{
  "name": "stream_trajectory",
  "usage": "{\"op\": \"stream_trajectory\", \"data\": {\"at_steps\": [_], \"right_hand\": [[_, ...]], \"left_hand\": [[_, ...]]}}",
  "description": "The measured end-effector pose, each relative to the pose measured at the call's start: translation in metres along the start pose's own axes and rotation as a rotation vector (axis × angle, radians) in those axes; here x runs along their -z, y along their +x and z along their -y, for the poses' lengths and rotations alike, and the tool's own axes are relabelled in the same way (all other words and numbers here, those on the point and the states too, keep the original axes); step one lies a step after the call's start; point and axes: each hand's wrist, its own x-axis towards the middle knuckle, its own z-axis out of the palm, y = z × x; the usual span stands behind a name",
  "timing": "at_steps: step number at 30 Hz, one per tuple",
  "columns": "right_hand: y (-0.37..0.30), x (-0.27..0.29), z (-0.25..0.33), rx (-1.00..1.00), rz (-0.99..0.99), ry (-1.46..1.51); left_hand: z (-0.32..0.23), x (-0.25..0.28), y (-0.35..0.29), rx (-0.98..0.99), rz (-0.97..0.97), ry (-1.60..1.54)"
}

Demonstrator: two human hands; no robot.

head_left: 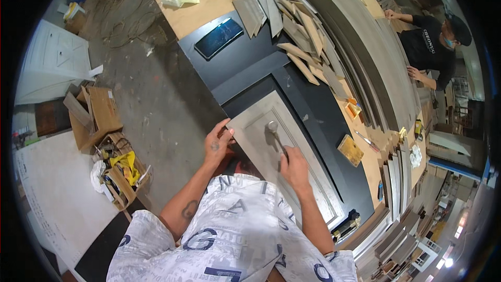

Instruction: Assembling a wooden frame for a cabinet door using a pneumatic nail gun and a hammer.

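Both bare forearms rise from six o'clock toward twelve. The left hand (218, 142) lies flat, fingers spread toward one o'clock. The right hand (294, 168) is curled into a fist.

I'm looking down into a woodworking shop. A long table (209, 10) carries a dark door (271, 78) and heaps of cut grey moulding strips (297, 26). Stacked panels (365, 57) run alongside, offcuts fill cardboard boxes (99, 115) on the dusty concrete floor (156, 83), and another worker (430, 47) stands opposite.

Hammer (275, 134) handle's lower end hidden inside right hand (294, 166)
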Motion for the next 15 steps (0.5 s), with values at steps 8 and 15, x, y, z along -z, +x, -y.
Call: {"op": "stream_trajectory", "data": {"at_steps": [8, 15], "right_hand": [[-0.006, -0.029, 0.02, 0.023, 0.117, -0.016], [0.009, -0.044, 0.028, 0.086, 0.054, -0.123]], "left_hand": [[0.006, 0.0, 0.002, -0.068, -0.052, 0.005], [0.002, -0.001, 0.012, -0.09, -0.095, 0.046]]}}
